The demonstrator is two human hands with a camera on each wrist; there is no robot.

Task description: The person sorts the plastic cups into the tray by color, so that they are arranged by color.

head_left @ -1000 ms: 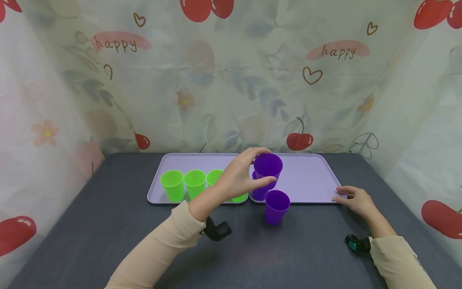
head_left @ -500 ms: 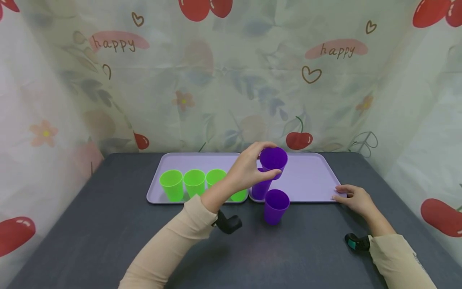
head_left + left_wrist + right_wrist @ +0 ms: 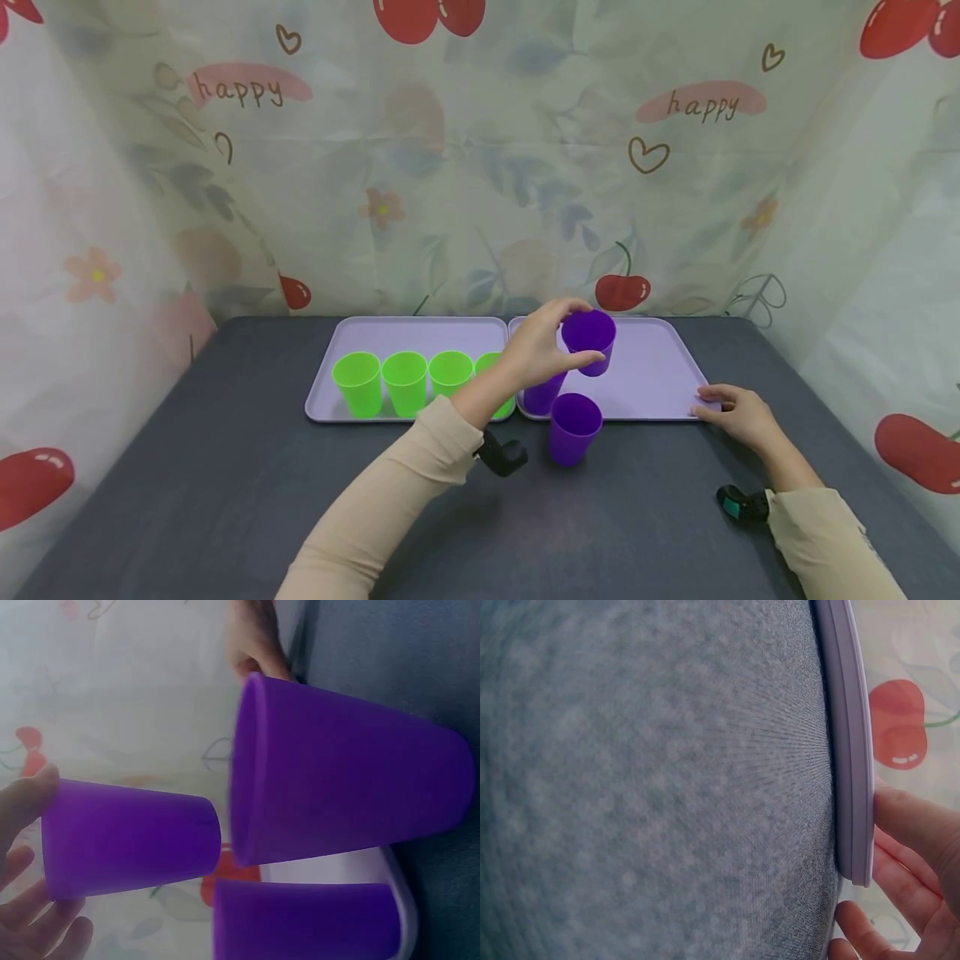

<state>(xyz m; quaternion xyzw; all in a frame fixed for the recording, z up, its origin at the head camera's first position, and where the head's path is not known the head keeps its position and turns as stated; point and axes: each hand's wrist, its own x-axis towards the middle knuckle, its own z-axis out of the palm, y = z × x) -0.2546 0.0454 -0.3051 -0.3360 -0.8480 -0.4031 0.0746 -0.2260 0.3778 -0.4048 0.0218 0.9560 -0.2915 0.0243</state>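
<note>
My left hand [image 3: 543, 342] grips a purple cup [image 3: 588, 343] near its rim, thumb on the near side and fingers behind. The cup is held upright above the right lilac tray [image 3: 652, 367]. A second purple cup [image 3: 543, 396] stands at that tray's left end, partly behind my left hand. On the table in front of the tray stands a third purple cup [image 3: 575, 429], large in the left wrist view [image 3: 352, 769]. My right hand [image 3: 742, 417] holds the tray's front right corner, with the thumb [image 3: 911, 821] against the rim in the right wrist view.
A left lilac tray [image 3: 420, 332] adjoins the right one and bears a row of several green cups [image 3: 406, 383]; my left forearm partly covers the rightmost. The dark table [image 3: 225, 483] ends at a printed curtain [image 3: 465, 167] behind and at both sides.
My left hand has moved right with its purple cup, from above the standing tray cup to farther over the right tray. My right hand and the other cups stay in place.
</note>
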